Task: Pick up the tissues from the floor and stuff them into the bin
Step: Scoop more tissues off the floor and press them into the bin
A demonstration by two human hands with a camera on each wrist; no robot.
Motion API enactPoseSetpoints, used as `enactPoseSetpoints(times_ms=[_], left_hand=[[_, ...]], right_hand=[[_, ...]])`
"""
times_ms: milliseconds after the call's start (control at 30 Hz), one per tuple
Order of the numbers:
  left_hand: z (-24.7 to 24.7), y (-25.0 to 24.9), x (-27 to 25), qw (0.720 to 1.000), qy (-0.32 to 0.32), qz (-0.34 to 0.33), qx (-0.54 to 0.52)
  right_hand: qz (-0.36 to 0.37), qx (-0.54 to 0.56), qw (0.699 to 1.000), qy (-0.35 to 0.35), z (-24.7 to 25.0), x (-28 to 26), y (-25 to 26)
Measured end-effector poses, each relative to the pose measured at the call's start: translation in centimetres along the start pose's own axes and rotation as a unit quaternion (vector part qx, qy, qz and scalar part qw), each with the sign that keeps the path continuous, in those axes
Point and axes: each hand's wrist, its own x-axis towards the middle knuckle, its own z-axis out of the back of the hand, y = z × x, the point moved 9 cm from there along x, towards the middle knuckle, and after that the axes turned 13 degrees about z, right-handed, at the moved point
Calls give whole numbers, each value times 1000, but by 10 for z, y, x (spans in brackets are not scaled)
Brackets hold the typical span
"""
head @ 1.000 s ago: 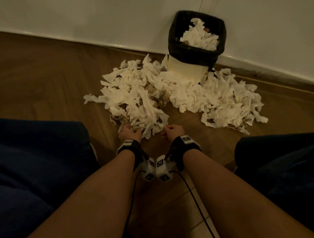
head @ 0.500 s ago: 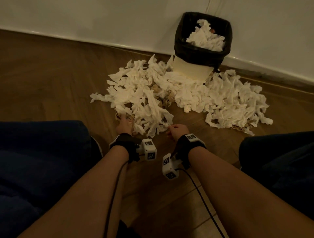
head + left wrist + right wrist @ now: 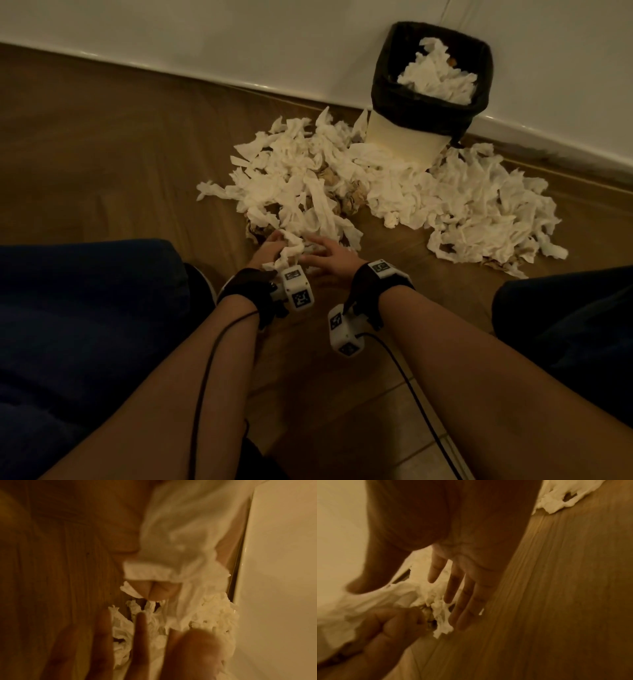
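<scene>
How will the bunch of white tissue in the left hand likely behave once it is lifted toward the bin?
The crumpled white tissue bunch gripped by the left hand droops over the fingers, so it is probably floppy and light. Loose strands trail toward the white tissue pile on the wooden floor, so bits may snag or drop.

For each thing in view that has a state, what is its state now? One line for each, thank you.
bin: upright against the wall, black liner fitted, partly filled with tissues.
tissue pile: loose on the floor, spread in front of the bin.
tissue clump: gripped and lifted off the pile's near edge.
left hand: fingers curled around the tissue clump.
right hand: fingers straight and spread, holding nothing.
</scene>
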Motion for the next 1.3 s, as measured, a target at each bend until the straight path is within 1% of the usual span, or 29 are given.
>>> enactPoseSetpoints(times_ms=[67, 100, 167, 200, 233, 267, 300, 333, 400, 467, 533, 567, 600, 667, 700, 733, 800, 867, 933, 967, 1033, 1067, 1100, 1167, 1233, 1267, 1300], left_hand=[[0, 8, -2, 999, 4, 35, -4], [-1, 10, -3, 999, 6, 46, 12], [-4, 12, -2, 998, -2, 62, 21], [-3, 12, 4, 997, -13, 71, 8], [-6, 10, 5, 998, -7, 66, 15], [-9, 7, 5, 998, 9, 57, 4], [-13, 3, 0, 999, 21, 43, 16], [-13, 1, 2, 999, 19, 31, 26], [-14, 2, 0, 999, 29, 28, 8], [-22, 2, -2, 996, 73, 34, -45], [-25, -3, -1, 991, 83, 35, -101], [-27, -7, -4, 990, 83, 33, -105], [-28, -11, -6, 992, 77, 28, -97], [-31, -19, -10, 993, 74, 17, -93], [-34, -23, -12, 991, 78, 21, -103], [-37, -27, -14, 992, 74, 19, -98], [-45, -38, -18, 996, 63, 1, -71], [-52, -53, -25, 998, 36, -32, -43], [-62, -65, -31, 997, 31, -48, -60], [-68, -70, -33, 995, 42, -58, -75], [-82, -78, -41, 992, 54, -73, -85], [-90, -82, -45, 991, 56, -83, -85], [-96, -84, -49, 991, 55, -89, -86], [-108, -86, -59, 990, 59, -92, -91], [-120, -89, -67, 986, 86, -106, -98], [-126, -91, -71, 984, 94, -113, -99], [-131, -92, -74, 983, 102, -119, -101]], right_hand=[[29, -25, 998, 45, -10, 4, 13], [45, -43, 996, 64, -15, 6, 20], [67, -77, 990, 95, -23, 9, 29], [74, -107, 986, 102, -25, 10, 32], [79, -149, 981, 93, -22, 12, 35], [83, -187, 977, 64, -14, 15, 36], [81, -206, 975, 22, -4, 17, 36], [74, -196, 978, -20, 7, 18, 34], [50, -108, 989, -86, 24, 17, 25], [29, -63, 988, -135, 39, 11, 19], [18, -50, 987, -151, 51, 9, 19], [18, -25, 987, -159, 56, 8, 21], [15, 19, 985, -170, 61, 7, 22], [7, 131, 972, -196, 68, -1, 25], [3, 184, 963, -197, 71, -4, 28], [7, 215, 957, -193, 73, -8, 33], [22, 201, 958, -205, 88, -17, 45], [58, 138, 962, -228, 105, -29, 59], [66, 51, 965, -248, 120, -40, 70], [68, 39, 965, -252, 125, -46, 74], [88, 109, 955, -263, 131, -57, 84], [86, 126, 950, -272, 135, -64, 86], [85, 126, 952, -265, 137, -68, 89], [104, 102, 958, -249, 138, -79, 100], [111, 60, 956, -264, 146, -92, 110], [106, 52, 954, -276, 152, -97, 112], [105, 67, 951, -285, 157, -101, 114]])
